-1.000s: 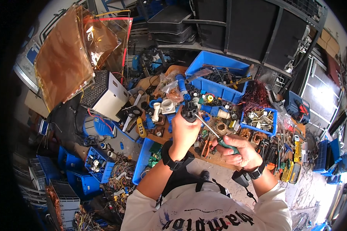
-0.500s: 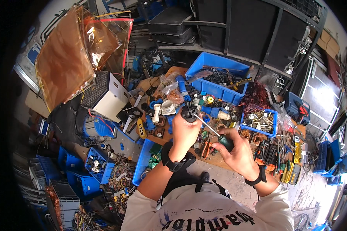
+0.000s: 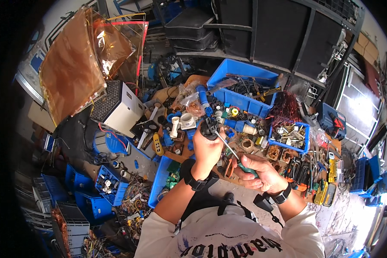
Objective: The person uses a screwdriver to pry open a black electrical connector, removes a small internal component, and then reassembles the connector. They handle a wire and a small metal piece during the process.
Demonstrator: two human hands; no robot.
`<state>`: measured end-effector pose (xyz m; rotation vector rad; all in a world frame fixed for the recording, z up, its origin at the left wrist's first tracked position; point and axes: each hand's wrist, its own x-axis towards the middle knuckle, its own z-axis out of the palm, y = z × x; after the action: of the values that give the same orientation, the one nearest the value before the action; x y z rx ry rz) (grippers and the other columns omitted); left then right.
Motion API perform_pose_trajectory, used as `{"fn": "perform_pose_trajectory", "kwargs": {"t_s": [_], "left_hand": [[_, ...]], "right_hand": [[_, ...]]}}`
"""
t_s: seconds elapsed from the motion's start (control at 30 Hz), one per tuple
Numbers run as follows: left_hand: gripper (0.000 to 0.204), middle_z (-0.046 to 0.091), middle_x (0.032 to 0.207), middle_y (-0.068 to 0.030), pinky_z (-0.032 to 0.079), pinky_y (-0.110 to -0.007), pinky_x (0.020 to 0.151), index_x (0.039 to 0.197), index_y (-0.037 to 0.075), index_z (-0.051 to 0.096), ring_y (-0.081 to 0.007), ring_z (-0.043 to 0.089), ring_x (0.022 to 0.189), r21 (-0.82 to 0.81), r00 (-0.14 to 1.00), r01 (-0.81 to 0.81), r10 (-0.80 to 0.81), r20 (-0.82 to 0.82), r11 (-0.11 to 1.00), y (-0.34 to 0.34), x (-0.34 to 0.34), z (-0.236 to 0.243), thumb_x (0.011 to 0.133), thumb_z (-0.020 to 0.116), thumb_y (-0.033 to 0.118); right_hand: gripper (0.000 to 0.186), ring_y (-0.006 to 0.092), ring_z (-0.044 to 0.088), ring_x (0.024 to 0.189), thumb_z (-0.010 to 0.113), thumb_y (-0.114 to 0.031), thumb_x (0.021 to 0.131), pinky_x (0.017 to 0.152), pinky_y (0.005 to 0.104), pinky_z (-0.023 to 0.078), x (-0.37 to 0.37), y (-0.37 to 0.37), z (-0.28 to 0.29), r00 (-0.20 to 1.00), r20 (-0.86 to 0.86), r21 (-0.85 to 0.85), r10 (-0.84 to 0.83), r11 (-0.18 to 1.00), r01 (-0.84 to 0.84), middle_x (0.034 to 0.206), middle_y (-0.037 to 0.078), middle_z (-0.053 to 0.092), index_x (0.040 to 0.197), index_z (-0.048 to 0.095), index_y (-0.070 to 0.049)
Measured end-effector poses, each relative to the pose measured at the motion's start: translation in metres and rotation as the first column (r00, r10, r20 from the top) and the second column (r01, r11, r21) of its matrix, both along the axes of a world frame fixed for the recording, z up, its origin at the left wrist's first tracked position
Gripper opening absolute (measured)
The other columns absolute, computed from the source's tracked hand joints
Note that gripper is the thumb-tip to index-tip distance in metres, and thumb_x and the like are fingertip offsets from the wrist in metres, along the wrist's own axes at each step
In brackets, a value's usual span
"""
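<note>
My left hand (image 3: 207, 148) is closed around a black plastic part (image 3: 209, 127) above the near edge of the cluttered workbench. What kind of part it is, I cannot make out. In my right hand (image 3: 262, 172) lies a screwdriver (image 3: 248, 170) with a green handle, its fingers closed round the grip. The metal shaft slants up and left, and its tip meets the right side of the black part. Below the shaft, orange-handled pliers (image 3: 229, 168) lie on the bench, partly covered.
A large blue bin (image 3: 245, 102) of cables stands at the back. A smaller blue tray (image 3: 306, 148) with metal pieces sits to the right, beside a row of hand tools (image 3: 301, 172). White pipe fittings (image 3: 175, 127) lie left of my hands. Another blue bin (image 3: 155, 189) holds green circuit boards.
My right hand has rolled over, turning the palm and fingers upward round the screwdriver handle. The handle has dropped slightly lower. My left hand holds the black part in nearly the same place.
</note>
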<state>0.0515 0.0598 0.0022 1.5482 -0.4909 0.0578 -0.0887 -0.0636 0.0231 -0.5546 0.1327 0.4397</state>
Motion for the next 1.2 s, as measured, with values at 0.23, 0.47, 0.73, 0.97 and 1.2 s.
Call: {"fn": "perform_pose_trajectory", "kwargs": {"t_s": [0.23, 0.47, 0.73, 0.97, 1.2], "left_hand": [[0.012, 0.062, 0.072, -0.0035, 0.047, -0.028, 0.063, 0.087, 0.000, 0.059, -0.0114, 0.056, 0.067, 0.128, 0.995, -0.044, 0.032, 0.097, 0.991, 0.008, 0.003, -0.001, 0.080, 0.068, 0.002], [0.021, 0.066, 0.074, -0.0162, 0.051, -0.036, 0.063, 0.091, -0.001, 0.057, -0.0305, 0.068, 0.070, 0.266, 0.987, -0.075, 0.035, 0.154, 0.961, 0.013, 0.012, -0.010, 0.073, 0.068, 0.004], [0.029, 0.066, 0.075, -0.0216, 0.052, -0.041, 0.065, 0.096, -0.001, 0.059, -0.0387, 0.066, 0.075, 0.376, 0.991, -0.039, -0.012, 0.132, 0.926, 0.019, 0.014, -0.013, 0.071, 0.068, 0.009], [0.028, 0.066, 0.075, -0.0214, 0.053, -0.041, 0.066, 0.097, 0.000, 0.059, -0.0382, 0.067, 0.076, 0.406, 0.989, 0.052, -0.103, 0.106, 0.912, 0.026, 0.021, -0.019, 0.072, 0.067, 0.010], [0.023, 0.066, 0.079, -0.0077, 0.048, -0.030, 0.066, 0.097, -0.001, 0.061, -0.0134, 0.061, 0.071, 0.457, 0.985, 0.171, -0.165, -0.053, 0.873, 0.031, 0.018, -0.020, 0.075, 0.068, 0.004]], "right_hand": [[0.021, 0.0142, 0.057, 0.052, 0.064, -0.018, 0.091, 0.048, 0.0318, 0.044, 0.002, 0.013, -0.001, 0.851, 0.520, -0.838, -0.075, 0.150, 0.525, 0.065, 0.007, 0.060, 0.102, 0.060, -0.001], [0.020, 0.0349, 0.063, 0.059, 0.066, -0.019, 0.087, 0.052, 0.0426, 0.047, 0.001, 0.005, 0.027, 0.853, 0.500, -0.775, 0.150, -0.361, 0.518, 0.063, 0.016, 0.062, 0.100, 0.061, -0.004], [0.022, 0.0363, 0.064, 0.065, 0.069, -0.018, 0.084, 0.057, 0.0413, 0.049, 0.003, -0.005, 0.045, 0.848, 0.470, -0.720, 0.244, -0.450, 0.529, 0.075, 0.018, 0.065, 0.098, 0.064, -0.003], [0.021, 0.0374, 0.063, 0.067, 0.066, -0.023, 0.085, 0.060, 0.0447, 0.049, 0.013, -0.023, 0.056, 0.851, 0.437, -0.766, 0.292, -0.375, 0.522, 0.070, 0.018, 0.064, 0.097, 0.065, -0.006], [0.020, 0.0384, 0.063, 0.070, 0.067, -0.024, 0.084, 0.062, 0.0458, 0.049, 0.022, -0.038, 0.071, 0.855, 0.336, -0.788, 0.396, -0.380, 0.485, 0.071, 0.019, 0.063, 0.096, 0.066, -0.007]]}}
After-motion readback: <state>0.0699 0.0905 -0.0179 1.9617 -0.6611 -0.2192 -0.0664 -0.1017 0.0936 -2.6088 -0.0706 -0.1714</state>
